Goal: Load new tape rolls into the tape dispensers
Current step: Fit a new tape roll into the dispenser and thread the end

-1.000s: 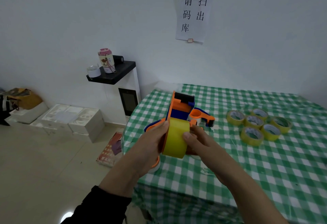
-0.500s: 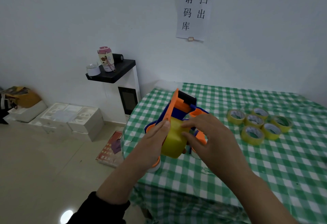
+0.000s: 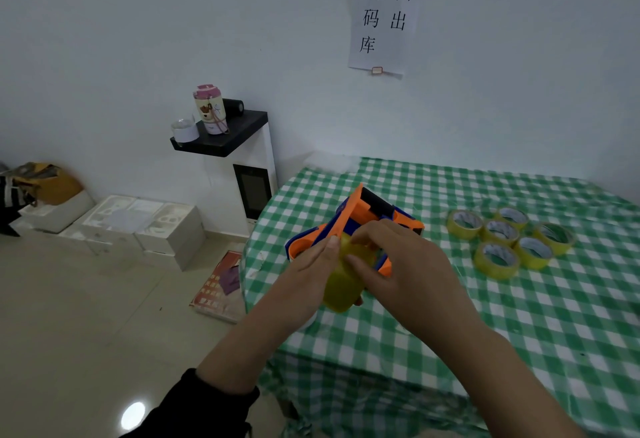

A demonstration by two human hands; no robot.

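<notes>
between both hands' fingers (image 3: 360,262) — yellow tape roll (image 3: 341,287), dispenser-mounted

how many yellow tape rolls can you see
7. Six lie flat in a cluster on the checked table, right. One is in the dispenser between both hands. More may be hidden.

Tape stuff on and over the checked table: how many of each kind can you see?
Loose yellow tape rolls lying on the table: 6, the nearest at
Yellow tape roll held in the hands: 1
Orange and blue tape dispenser in the hands: 1
Total: 8
</notes>
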